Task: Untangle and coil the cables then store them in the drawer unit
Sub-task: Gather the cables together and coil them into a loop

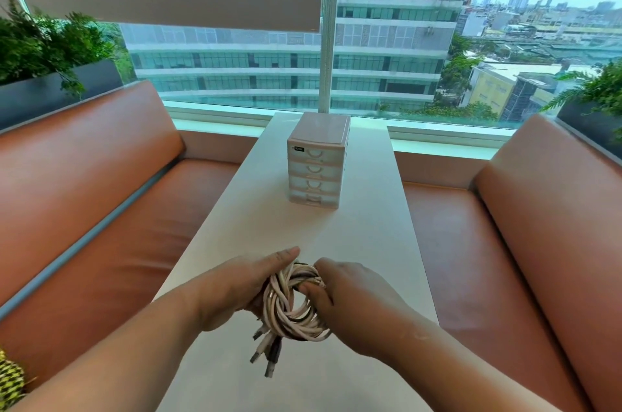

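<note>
White table (pixel 370 243) btw tan leather benches (pixel 101 209), big window (pixel 387 41) behind.
Drawer unit (pixel 316 162) mid-table, dark label (pixel 298 149) unreadable; L hand (pixel 235 287) & R hand (pixel 350 293) fingers (pixel 282 258) both grasping cables (pixel 292 307).

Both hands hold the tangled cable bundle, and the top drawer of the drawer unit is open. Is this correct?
No: the head view shows the top drawer of the drawer unit shut. The left hand and right hand do hold the cable bundle.

- A small black label (pixel 298 149) sits at the upper left corner of the drawer unit's (pixel 316 176) front, beside the top drawer's handle. Its pale lettering appears to end in "box"; the rest is blurred.
- No other text is readable.
</note>
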Tool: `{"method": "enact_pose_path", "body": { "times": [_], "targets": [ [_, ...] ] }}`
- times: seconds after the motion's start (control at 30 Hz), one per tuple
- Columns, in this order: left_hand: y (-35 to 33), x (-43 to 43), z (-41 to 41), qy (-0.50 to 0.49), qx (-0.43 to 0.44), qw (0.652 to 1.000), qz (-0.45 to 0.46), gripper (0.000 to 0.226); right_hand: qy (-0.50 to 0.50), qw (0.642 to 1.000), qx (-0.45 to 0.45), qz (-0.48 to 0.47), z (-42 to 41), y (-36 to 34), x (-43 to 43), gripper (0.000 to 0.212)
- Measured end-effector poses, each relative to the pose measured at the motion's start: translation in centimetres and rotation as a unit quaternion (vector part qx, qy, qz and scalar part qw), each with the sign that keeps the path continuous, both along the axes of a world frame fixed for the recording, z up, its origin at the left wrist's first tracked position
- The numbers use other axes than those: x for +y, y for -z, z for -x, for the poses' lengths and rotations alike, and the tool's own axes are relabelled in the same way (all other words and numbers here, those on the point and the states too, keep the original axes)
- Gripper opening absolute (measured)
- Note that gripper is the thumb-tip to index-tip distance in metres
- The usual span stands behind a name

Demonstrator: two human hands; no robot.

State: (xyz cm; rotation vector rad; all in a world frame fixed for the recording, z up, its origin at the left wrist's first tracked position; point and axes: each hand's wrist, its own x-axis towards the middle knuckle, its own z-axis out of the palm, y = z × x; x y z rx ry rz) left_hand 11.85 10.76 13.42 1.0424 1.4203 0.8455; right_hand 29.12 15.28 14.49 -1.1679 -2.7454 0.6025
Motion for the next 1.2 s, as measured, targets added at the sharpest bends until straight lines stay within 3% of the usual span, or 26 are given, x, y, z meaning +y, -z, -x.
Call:
{"method": "enact_pose_path", "body": {
  "times": [0.37, 0.5, 0.63, 0.73, 1.0, 1.2],
  "targets": [
    [2.3, -0.2, -1.3, 0.000, 0.020, 1.000, -0.012, 0.053, 0.024, 0.999, -0.022, -0.021, 0.0, 1.4, 0.3, 0.023],
    [3.4, -0.5, -1.6, -0.040, 0.013, 0.999, -0.032, 0.073, 0.024, 0.999, -0.019, -0.019, 0.2, 1.5, 0.2, 0.021],
    [3.6, -0.9, -1.7, -0.034, -0.011, 0.998, -0.048, 0.068, 0.016, 0.999, -0.018, -0.026, 0.2, 1.5, 0.4, 0.022],
    [3.7, -1.0, -1.5, -0.010, 0.021, 0.997, -0.069, 0.073, 0.016, 1.000, -0.008, -0.020, 0.2, 1.5, 0.5, 0.023],
    [2.9, -1.6, -1.3, 0.063, 0.058, 0.990, -0.114, 0.029, 0.025, 0.998, 0.034, 0.041, -0.2, 1.7, 1.2, 0.024],
    [3.1, -1.4, -1.1, 0.010, 0.055, 0.993, -0.106, 0.031, -0.018, 0.992, 0.082, 0.091, -0.8, 2.1, 2.4, 0.023]
  ]
}}
